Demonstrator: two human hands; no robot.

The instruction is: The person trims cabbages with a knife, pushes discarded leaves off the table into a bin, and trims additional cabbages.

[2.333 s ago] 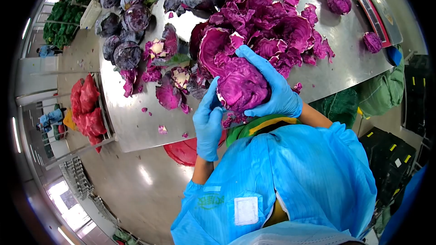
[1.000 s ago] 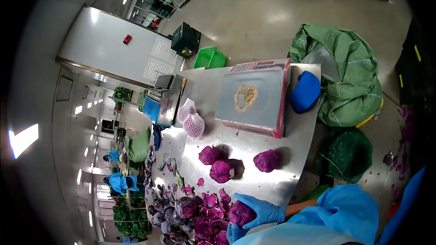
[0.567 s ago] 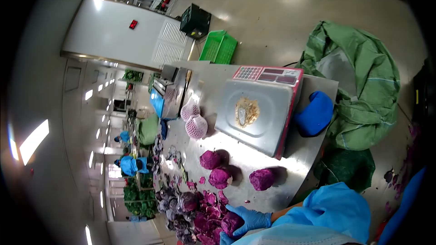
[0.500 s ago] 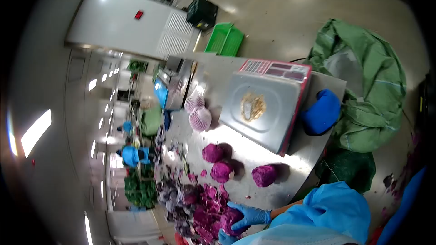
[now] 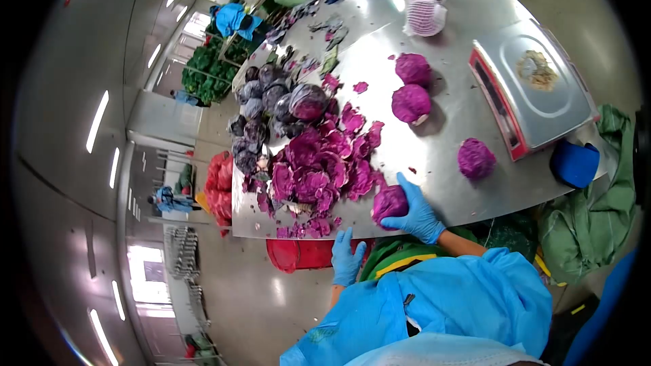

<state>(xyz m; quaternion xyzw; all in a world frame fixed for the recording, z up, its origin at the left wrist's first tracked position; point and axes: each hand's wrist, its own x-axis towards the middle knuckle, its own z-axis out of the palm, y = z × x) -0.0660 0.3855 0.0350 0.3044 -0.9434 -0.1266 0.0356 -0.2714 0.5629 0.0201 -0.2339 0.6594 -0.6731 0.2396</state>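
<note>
My right hand (image 5: 417, 213), in a blue glove, is wrapped round a trimmed purple cabbage (image 5: 389, 206) near the front edge of the metal table (image 5: 447, 196). My left hand (image 5: 346, 257), also gloved, is off to the left of that cabbage at the table edge, fingers apart and holding nothing. Beside the held cabbage lies a heap of loose purple leaves (image 5: 308, 169). Untrimmed dark cabbages (image 5: 254, 108) are piled behind and left of the leaves. Three bare cabbages sit to the right, one of them alone (image 5: 476, 159).
A scale (image 5: 536, 88) with a red side stands at the right, beside a blue object (image 5: 574, 164) and a green sack (image 5: 586, 230). Two net-wrapped items (image 5: 425, 17) lie farther back. A red container (image 5: 298, 255) is under the front edge. Co-workers (image 5: 234, 22) are in the distance.
The view has swung back down towards the table. My left hand has come off the cabbage, which is now in my right hand, to the right of the leaf heap.
</note>
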